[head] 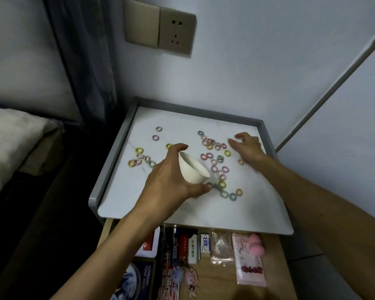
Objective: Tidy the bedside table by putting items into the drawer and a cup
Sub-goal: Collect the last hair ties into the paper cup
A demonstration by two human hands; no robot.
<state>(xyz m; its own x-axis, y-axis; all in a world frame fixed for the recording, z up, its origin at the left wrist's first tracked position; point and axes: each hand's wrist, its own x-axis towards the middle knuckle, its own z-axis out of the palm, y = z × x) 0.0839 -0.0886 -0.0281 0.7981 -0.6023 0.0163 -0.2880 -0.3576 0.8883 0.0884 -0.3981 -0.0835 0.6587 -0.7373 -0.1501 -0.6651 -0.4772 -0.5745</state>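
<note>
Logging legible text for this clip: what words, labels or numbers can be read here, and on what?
"AiB", roughly, in blue: white eraser in the drawer.
Too blurred to read: red print on the pink packet, red print on the magazine, white lettering on the dark booklet.
None on the cup or hair ties.

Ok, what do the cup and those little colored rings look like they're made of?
Cup: likely paper or thin plastic, matte white, thin rim. Rings: probably fabric-covered elastic hair ties, pastel, soft fuzzy outlines; too blurry to be sure.
</note>
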